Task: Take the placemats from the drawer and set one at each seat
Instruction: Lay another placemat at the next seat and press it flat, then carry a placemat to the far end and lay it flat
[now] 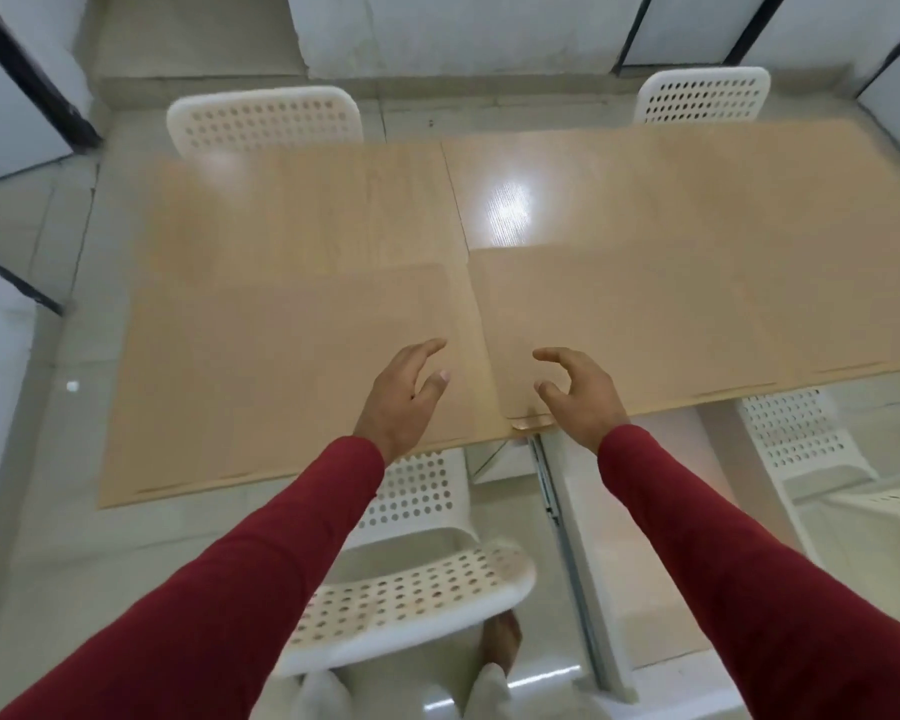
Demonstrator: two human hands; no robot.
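Both the left hand (404,392) and the right hand (578,392) hang loose and hold nothing over the near edge of the wooden bench (645,210), likely reaching for the drawer underneath, and no placemats or drawer show anywhere yet.

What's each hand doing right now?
Left hand: open, fingers loosely curled, holding nothing, over the light wooden table.
Right hand: open, fingers loosely curled, holding nothing.
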